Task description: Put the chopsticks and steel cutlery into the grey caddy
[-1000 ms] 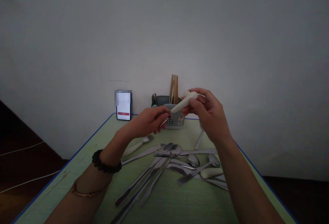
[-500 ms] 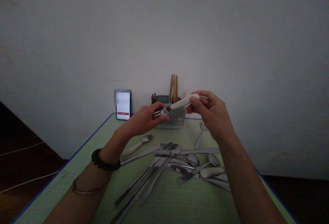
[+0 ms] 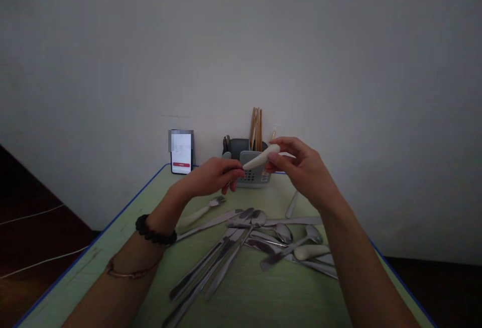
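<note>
A fork with a thick white handle (image 3: 259, 159) is held level above the table between both hands. My left hand (image 3: 214, 176) is closed around its metal end, which the fingers now hide. With thumb and fingers, my right hand (image 3: 301, 164) pinches the rounded end of the handle. Below lies a spread of metal cutlery: a spoon (image 3: 259, 218), several knives (image 3: 209, 221) and another white-handled fork (image 3: 201, 212) near my left wrist. A further white handle (image 3: 311, 252) rests among the pieces by my right forearm.
Behind the hands, a grey perforated utensil holder (image 3: 248, 183) stands against the wall with wooden chopsticks (image 3: 256, 129) upright in it. A lit phone (image 3: 181, 152) leans at the table's back left corner. Blue edging (image 3: 128, 202) borders the green table.
My left fingers have closed over the fork's metal end, which was visible before between spread fingers. My right hand and the handle have shifted slightly left and down.
</note>
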Demonstrator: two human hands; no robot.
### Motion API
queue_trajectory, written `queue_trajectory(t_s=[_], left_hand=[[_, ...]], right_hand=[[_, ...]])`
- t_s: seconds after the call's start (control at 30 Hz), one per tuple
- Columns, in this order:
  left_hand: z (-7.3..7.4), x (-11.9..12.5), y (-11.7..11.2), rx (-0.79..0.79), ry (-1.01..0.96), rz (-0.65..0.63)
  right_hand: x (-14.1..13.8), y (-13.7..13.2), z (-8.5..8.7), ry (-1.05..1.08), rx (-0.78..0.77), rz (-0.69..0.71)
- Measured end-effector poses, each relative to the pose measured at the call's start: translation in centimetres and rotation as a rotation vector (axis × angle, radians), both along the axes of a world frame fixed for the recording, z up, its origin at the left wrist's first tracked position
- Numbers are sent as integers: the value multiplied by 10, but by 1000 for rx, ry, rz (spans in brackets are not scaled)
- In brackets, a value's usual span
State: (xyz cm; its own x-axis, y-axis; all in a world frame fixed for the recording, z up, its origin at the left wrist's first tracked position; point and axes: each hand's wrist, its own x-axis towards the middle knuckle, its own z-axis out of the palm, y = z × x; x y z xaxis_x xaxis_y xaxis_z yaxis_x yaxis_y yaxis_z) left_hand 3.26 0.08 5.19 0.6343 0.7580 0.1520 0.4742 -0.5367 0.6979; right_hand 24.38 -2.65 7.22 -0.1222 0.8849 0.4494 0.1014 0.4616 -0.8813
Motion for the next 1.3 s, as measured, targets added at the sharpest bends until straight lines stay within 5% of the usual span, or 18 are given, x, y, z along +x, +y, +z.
queue_trajectory(t_s=[0.2, 0.57, 0.77, 1.0, 1.3], left_hand=[[-8, -1, 9, 160, 44, 48], [-32, -28, 39, 81, 116, 176], [-49, -41, 54, 208, 260, 454], [-76, -33, 61, 104, 182, 435], [-82, -34, 60, -31, 366, 369]], right_hand=[[-1, 1, 1, -9, 36, -31], [-20, 3, 8, -171, 306, -160], [-34, 46, 33, -515, 494, -272], [-69, 99, 35, -1205, 347, -137], [-88, 126, 25, -1288, 120, -58]])
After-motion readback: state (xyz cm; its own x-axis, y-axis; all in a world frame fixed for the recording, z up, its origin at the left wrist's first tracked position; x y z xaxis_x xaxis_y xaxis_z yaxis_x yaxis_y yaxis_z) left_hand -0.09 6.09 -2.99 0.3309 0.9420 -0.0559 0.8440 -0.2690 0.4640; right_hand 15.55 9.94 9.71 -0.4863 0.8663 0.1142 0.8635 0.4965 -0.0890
